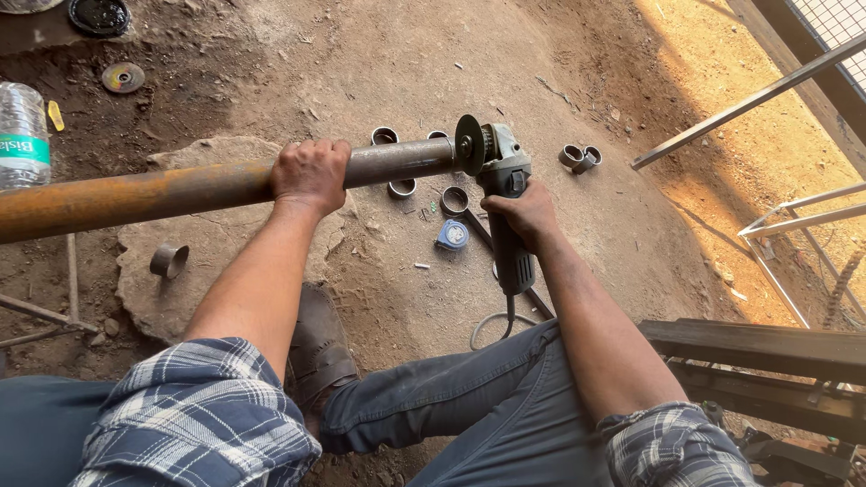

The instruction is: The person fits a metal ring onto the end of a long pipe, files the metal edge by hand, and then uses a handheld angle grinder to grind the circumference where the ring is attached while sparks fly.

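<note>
A long rusty steel pipe (153,191) runs from the left edge toward the middle. My left hand (310,173) is clamped over it near its right end. My right hand (523,213) grips the dark body of an angle grinder (505,194), whose cutting disc (468,144) sits against the pipe's end. The grinder's cable (492,326) loops down toward my legs. Several short cut pipe rings (454,199) lie on the ground under the pipe end.
A flat stone (153,280) with one pipe ring (169,260) lies on the dirt floor at left. A blue tape measure (453,234) lies beside the grinder. A plastic water bottle (22,135), spare discs (123,78) and metal frames (776,225) surround the spot.
</note>
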